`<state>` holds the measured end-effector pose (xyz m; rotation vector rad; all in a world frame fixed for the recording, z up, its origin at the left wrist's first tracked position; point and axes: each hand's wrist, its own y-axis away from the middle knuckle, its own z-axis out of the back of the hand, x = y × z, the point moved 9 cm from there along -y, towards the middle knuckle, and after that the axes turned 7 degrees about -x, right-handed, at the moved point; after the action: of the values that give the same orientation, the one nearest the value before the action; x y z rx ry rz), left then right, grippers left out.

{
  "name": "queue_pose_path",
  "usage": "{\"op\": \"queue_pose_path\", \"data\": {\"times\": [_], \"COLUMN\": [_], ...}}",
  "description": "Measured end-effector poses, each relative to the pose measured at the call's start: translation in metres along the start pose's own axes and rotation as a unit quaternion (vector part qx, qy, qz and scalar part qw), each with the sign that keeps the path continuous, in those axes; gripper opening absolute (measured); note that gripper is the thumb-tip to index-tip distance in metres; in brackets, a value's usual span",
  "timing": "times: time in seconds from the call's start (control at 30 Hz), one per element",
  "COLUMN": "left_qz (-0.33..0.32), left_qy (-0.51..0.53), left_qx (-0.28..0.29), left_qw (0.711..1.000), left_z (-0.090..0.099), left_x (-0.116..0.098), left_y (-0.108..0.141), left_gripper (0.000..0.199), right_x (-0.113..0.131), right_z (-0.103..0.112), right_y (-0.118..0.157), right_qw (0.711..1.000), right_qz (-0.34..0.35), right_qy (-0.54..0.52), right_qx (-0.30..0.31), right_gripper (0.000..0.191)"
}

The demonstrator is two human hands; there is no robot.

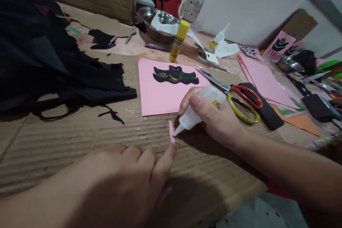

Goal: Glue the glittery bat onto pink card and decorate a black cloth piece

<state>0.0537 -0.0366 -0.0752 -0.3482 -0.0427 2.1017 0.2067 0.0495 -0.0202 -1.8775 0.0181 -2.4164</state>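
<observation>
My right hand is wrapped round a white glue bottle, tilted so its nozzle meets a small pink paper strip on the ribbed cardboard. My left hand lies low with the index fingertip on the strip's near end; its other fingers are curled and hold nothing visible. Just beyond is a pink sheet bearing a black glittery cut-out. Scissors with red and yellow handles lie at its right, partly over its edge.
Black fabric covers the left side. A yellow glue stick stands behind the pink sheet, near a metal bowl. To the right lie a dark block and more pink sheets. A clear bottle stands at the back.
</observation>
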Motion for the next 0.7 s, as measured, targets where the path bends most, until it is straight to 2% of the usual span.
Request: {"op": "queue_pose_path", "data": {"times": [0.2, 0.4, 0.6, 0.7], "left_qz": [-0.026, 0.010, 0.005, 0.010], "left_qy": [-0.010, 0.022, 0.033, 0.035], "left_qx": [-0.022, -0.037, -0.027, -0.043], "left_qw": [0.999, 0.999, 0.999, 0.998], "left_z": [0.001, 0.001, 0.005, 0.005], "left_x": [-0.003, 0.006, 0.007, 0.006], "left_y": [0.006, 0.010, 0.007, 0.007], "left_gripper": [0.054, 0.052, 0.051, 0.051], "right_x": [0.001, 0.004, 0.004, 0.003], "right_z": [0.001, 0.002, 0.003, 0.003], "right_y": [0.000, 0.002, 0.002, 0.002], "right_qw": [1.000, 0.999, 0.998, 0.997], "right_qz": [0.006, 0.015, 0.014, 0.012], "right_qy": [0.030, 0.051, 0.065, 0.069], "right_qx": [-0.005, -0.009, -0.011, -0.012], "right_gripper": [0.059, 0.058, 0.059, 0.061]}}
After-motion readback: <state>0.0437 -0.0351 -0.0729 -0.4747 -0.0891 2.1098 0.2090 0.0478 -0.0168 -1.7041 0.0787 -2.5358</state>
